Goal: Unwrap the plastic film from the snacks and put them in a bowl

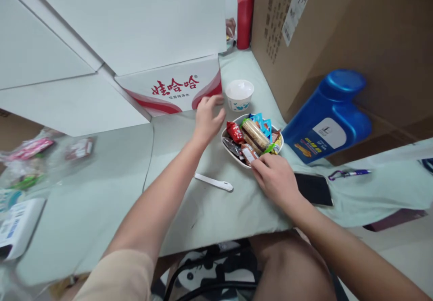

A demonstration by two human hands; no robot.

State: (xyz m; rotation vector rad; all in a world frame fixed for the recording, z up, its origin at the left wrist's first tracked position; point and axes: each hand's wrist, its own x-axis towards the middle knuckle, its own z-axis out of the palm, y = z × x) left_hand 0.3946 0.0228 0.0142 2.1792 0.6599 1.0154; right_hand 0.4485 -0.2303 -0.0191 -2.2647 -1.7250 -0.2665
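A white bowl (226, 144) full of wrapped snacks sits on the pale green table (189, 202). My right hand (275, 177) rests on the bowl's near rim, fingers curled against a snack wrapper. My left hand (208, 116) hovers just left of the bowl, fingers loosely spread and holding nothing, close to the white and red carton (169, 89). A small white paper cup (239, 94) stands behind the bowl. A white plastic spoon (214, 182) lies on the table in front of the bowl, between my arms.
A blue plastic jug (329, 120) lies on its side right of the bowl, against a big cardboard box (338, 35). A black phone (313, 188) and a purple pen (348, 173) lie at right. A red bottle (245, 12) stands at the back. Packets (30, 157) lie at far left.
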